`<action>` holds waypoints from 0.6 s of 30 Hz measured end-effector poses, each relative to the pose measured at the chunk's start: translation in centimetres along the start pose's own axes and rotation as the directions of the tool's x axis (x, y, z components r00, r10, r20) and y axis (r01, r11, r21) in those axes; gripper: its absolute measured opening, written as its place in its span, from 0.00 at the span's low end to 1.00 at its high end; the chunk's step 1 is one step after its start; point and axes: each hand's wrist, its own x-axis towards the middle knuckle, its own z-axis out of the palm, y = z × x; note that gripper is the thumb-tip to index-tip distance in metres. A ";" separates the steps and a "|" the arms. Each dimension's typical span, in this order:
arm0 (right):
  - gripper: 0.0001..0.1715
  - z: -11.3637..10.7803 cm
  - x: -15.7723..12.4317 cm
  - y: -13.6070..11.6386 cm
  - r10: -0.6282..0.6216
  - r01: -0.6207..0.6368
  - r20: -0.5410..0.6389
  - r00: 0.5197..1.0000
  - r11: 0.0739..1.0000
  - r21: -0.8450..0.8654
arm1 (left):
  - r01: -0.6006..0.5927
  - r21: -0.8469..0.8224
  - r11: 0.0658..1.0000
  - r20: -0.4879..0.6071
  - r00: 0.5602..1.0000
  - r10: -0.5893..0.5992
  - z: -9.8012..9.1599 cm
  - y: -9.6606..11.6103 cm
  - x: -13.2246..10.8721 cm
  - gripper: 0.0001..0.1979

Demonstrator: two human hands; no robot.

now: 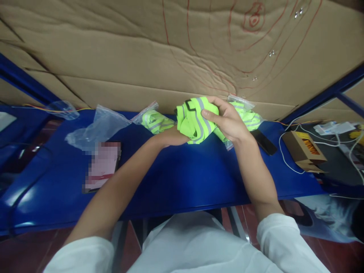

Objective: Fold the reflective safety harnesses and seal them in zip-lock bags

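Observation:
A rolled-up bundle of neon yellow-green reflective strap [196, 121], with a grey stripe and a black buckle, is up in front of me between both hands. My left hand [176, 135] holds it from below and the left; its fingers are hidden behind the bundle. My right hand [231, 119] grips the right side, thumb pressed on the front. Just left of the bundle lies a similar bundle in a clear zip bag [155, 120]. Behind my right hand is another bagged neon bundle [248, 115]. Further left, a crumpled clear plastic bag [98, 127] rests on the table.
The blue table [182, 178] runs up to a cardboard wall [113, 57] with red drawn lines. A phone-like device [104, 167] lies at left, a dark phone [264, 142] at right. Beyond are a cardboard box [304, 149] and white cables [284, 155]. Part of another person [332, 214] shows lower right.

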 end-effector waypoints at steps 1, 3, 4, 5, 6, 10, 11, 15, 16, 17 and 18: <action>0.36 -0.1 0.0 -0.1 -0.051 0.048 -0.052 0.997 0.998 -0.048 | 0.019 0.020 1.000 0.099 0.995 -0.021 -0.7 0.3 -0.3 0.31; 0.36 -0.4 0.0 -0.2 -0.138 0.110 -0.158 0.978 0.979 -0.172 | 0.006 0.016 1.000 0.329 0.944 -0.011 -2.4 1.1 -0.9 0.38; 0.36 -0.6 0.0 -0.3 -0.179 0.127 -0.207 0.962 0.962 -0.242 | -0.030 -0.038 0.999 0.382 0.923 0.042 -3.2 1.6 -1.1 0.42; 0.36 -0.7 0.0 -0.5 -0.221 0.141 -0.246 0.944 0.942 -0.306 | -0.060 -0.120 0.991 0.367 0.925 0.100 -3.9 2.1 -1.4 0.46; 0.35 -0.7 0.0 -0.6 -0.265 0.159 -0.272 0.925 0.921 -0.356 | -0.082 -0.208 0.975 0.295 0.945 0.143 -4.4 2.5 -1.5 0.49; 0.29 -0.1 -0.3 -1.3 -0.406 0.257 -0.261 0.876 0.850 -0.460 | -0.099 -0.399 0.912 -0.038 0.995 0.091 -4.6 3.9 -2.0 0.48; 0.29 0.1 -0.5 -1.5 -0.411 0.258 -0.240 0.880 0.836 -0.484 | -0.087 -0.402 0.912 -0.056 0.996 0.070 -4.5 4.1 -2.1 0.44; 0.32 0.5 -0.9 -1.8 -0.367 0.198 -0.184 0.912 0.786 -0.586 | 0.013 -0.281 0.960 0.040 0.999 -0.002 -4.5 4.1 -2.5 0.32; 0.32 0.6 -0.9 -1.8 -0.370 0.192 -0.185 0.910 0.774 -0.603 | 0.025 -0.252 0.967 0.053 0.999 -0.012 -4.4 4.0 -2.5 0.31; 0.31 0.8 -0.9 -1.7 -0.385 0.197 -0.189 0.903 0.764 -0.614 | 0.027 -0.244 0.969 0.054 0.998 -0.014 -4.3 3.9 -2.5 0.32; 0.30 1.0 -1.0 -1.6 -0.410 0.213 -0.191 0.892 0.754 -0.621 | 0.023 -0.254 0.967 0.049 0.999 -0.011 -4.1 3.8 -2.4 0.33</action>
